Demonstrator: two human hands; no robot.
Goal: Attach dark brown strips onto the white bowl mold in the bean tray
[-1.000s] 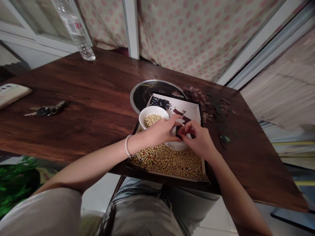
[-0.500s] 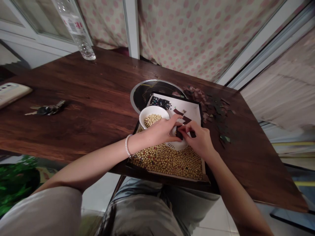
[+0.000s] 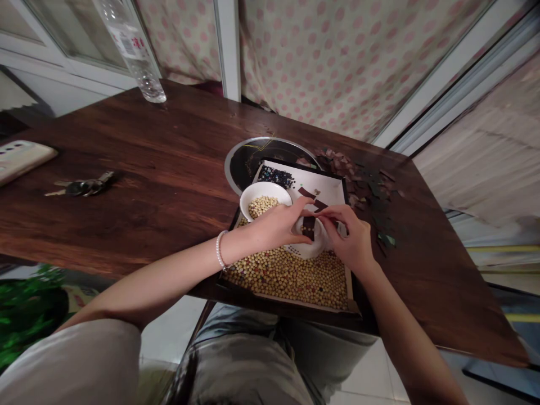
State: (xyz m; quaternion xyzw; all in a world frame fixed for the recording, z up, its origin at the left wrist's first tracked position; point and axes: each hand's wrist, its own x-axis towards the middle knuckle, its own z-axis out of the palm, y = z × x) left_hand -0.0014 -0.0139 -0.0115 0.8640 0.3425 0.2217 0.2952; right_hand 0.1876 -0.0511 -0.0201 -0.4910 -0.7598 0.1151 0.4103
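Tray point(image 3: 324, 194), shallow, dark-rimmed, white paper lining, sits on a dark wood table point(image 3: 139, 169). Its near edge lies close to the table's near edge. Behind it, the tray overlaps a round metal-rimmed black inset point(image 3: 247, 160).

Left hand point(image 3: 274, 225): enters over the tray's left rim, with a beaded bracelet point(image 3: 219, 249) on the wrist. Fingers together, extended toward the right hand; narrow, not spread. Tips reach a dark strip point(image 3: 309, 228), but contact is hard to confirm from this view, so grip unresolved.

Right hand point(image 3: 348, 239): enters over the tray's right wall. Narrow, curled pinch; thumb and forefinger meet at the strip's upper right. Fingertips of the two hands nearly meet, leaving little room between them.

Dark strip stands above a round white dish point(image 3: 310, 250), partly hidden by the hands; exact form unclear. Dish rests on soybeans point(image 3: 284, 278) filling the tray's near part. White bowl point(image 3: 264, 202) with soybeans stands just left of the hands. Black beans point(image 3: 275, 176) lie at the far rim; further dark strips point(image 3: 307, 194) lie just beyond the hands. Dark leaf-like scraps point(image 3: 371, 197) lie outside the right wall.
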